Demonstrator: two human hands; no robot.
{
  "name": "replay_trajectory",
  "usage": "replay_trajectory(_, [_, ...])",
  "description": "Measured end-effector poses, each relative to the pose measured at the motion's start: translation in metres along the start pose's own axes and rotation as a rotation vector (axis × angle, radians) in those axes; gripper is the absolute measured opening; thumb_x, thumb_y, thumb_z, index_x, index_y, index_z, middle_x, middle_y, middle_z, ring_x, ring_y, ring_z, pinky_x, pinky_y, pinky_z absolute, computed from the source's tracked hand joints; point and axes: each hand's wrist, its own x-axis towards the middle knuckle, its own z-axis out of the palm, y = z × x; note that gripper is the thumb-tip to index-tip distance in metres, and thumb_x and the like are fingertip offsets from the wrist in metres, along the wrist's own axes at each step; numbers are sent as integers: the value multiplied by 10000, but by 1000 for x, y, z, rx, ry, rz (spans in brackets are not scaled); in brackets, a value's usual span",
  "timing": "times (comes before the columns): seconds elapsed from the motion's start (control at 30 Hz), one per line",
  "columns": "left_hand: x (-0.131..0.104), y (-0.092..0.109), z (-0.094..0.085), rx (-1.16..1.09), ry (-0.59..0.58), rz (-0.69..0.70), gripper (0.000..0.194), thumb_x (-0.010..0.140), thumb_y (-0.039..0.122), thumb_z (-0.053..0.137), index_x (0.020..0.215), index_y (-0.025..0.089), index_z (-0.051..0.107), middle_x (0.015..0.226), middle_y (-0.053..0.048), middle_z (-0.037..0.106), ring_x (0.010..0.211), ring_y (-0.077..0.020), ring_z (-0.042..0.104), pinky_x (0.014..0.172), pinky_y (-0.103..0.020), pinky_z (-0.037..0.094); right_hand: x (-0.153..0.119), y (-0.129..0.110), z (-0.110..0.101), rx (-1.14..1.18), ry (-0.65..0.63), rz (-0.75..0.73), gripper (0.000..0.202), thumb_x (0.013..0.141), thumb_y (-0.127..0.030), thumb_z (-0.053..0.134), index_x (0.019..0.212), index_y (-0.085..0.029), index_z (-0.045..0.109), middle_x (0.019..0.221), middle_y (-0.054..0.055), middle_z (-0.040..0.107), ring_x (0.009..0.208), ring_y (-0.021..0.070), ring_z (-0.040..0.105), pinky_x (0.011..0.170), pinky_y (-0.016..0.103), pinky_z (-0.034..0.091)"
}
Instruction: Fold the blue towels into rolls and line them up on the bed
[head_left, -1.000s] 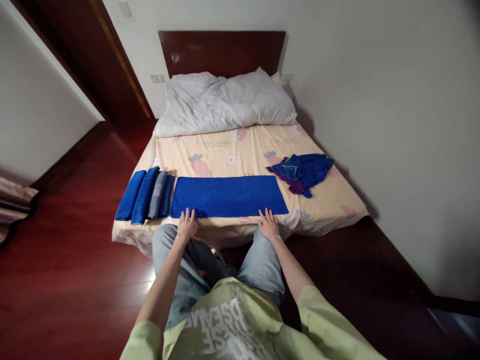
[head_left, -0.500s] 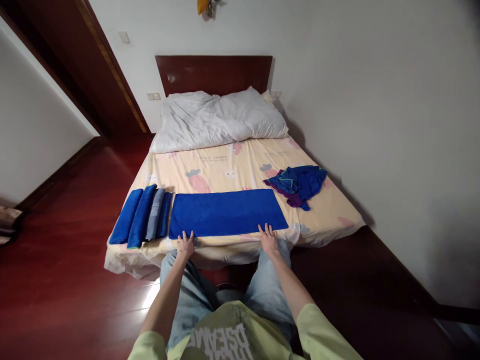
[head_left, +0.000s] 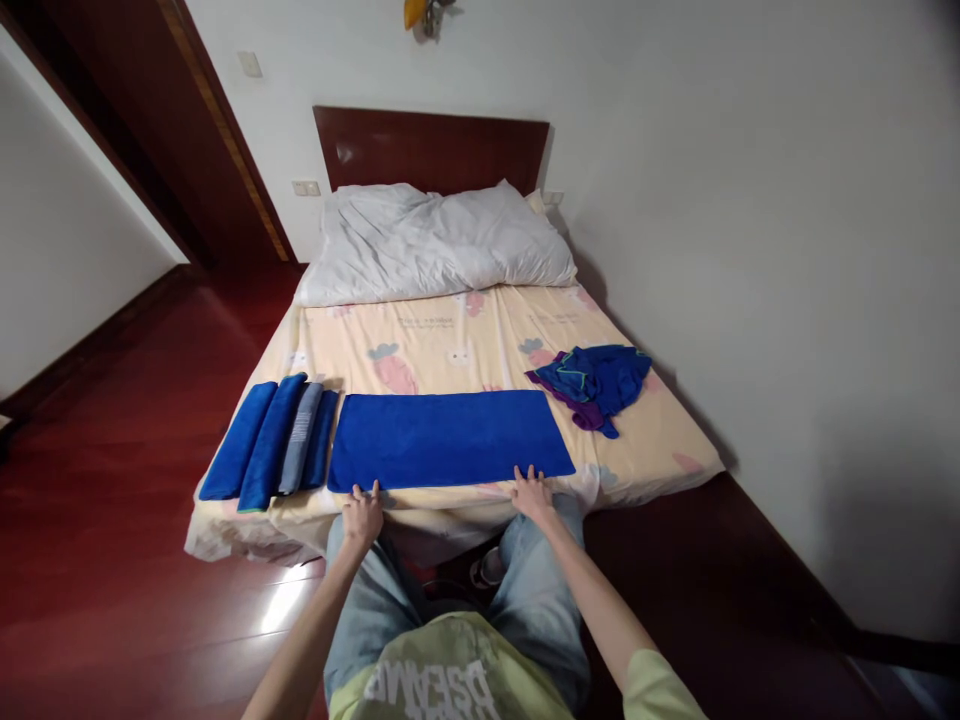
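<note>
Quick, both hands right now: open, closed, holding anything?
Left hand: open, at the near edge of the flat towel; no grip visible.
Right hand: open, at the same edge; no grip visible.

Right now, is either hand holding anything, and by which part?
Nothing appears held: the left hand and right hand are open, fingertips at the near edge of the flat blue cloth. No pinch shows.

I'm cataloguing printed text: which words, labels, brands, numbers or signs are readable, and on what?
Shirt: "EAM", apparently, within upside-down, cut-off lettering; the rest is unclear.
Sheet: small lines of print, too blurred to read.
Grey roll: pale marks, too small to tell if lettering.
No readable number, brand or sign.
</note>
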Motion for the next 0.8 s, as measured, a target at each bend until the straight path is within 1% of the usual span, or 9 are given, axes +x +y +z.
replay_trajectory(0.07, [9,4,-11,-34,8,24,543,975,222,360,1457,84,571,1296,-317,625,1193,-428,608,938,-565,501,9,-18,-17,45,-50,34,616,985,-465,522,1521,-160,506,1572,277,399,1438,473,387,1143,671,232])
replay_trajectory(0.1, [16,8,-16,-48,42,52,533,992,242,351,1447,84,580,1318,-302,623,1243,-425,579,980,-572,481,15,-29,-25,75,-3,12,631,999,-503,485,1525,-154,499,1595,267,367,1464,470,343,1158,670,203])
replay_trajectory(0.23, [64,28,-30,-84,207,177,584,1018,403,413,1556,180,454,1654,-176,315,1508,-432,276,1172,-613,299,52,-81,-46,204,312,-255,630,1055,-484,337,1624,-217,306,1715,117,124,1570,368,95,1239,580,117])
replay_trajectory(0.3, [94,33,-33,-98,216,170,669,997,485,467,1590,186,389,1695,-161,204,1540,-461,164,1194,-660,218,78,-98,-51,255,313,-298,630,1062,-481,324,1639,-238,255,1725,81,73,1579,349,41,1250,573,100])
replay_trajectory(0.37, [126,30,-34,-107,197,134,738,980,545,483,1602,168,356,1698,-179,174,1545,-476,123,1192,-677,193,109,-101,-53,293,256,-247,640,1062,-488,332,1642,-237,237,1725,86,58,1576,364,41,1246,591,98])
replay_trajectory(0.47, [172,14,-34,-97,139,80,838,942,616,516,1611,147,327,1686,-224,173,1545,-477,131,1196,-648,210,156,-79,-54,332,151,-69,660,1059,-498,330,1645,-211,227,1720,122,73,1569,387,77,1235,618,108])
replay_trajectory(0.57, [214,-8,-33,-84,26,31,1030,838,698,614,1625,127,272,1671,-279,158,1537,-492,145,1188,-624,239,198,-37,-53,325,103,87,669,1060,-496,289,1644,-175,223,1714,139,92,1571,377,83,1235,620,109])
replay_trajectory(0.7, [252,-26,-29,-107,-115,16,1325,641,761,743,1640,102,175,1664,-325,81,1536,-509,101,1183,-605,253,239,18,-47,261,162,69,675,1057,-500,253,1643,-166,225,1718,107,96,1579,331,68,1256,574,85])
replay_trajectory(0.8, [265,-28,-25,-123,-115,-5,1443,540,761,796,1646,109,136,1667,-328,16,1527,-537,60,1182,-622,235,257,46,-38,223,248,71,669,1058,-496,220,1634,-158,256,1714,95,136,1580,295,75,1263,543,100])
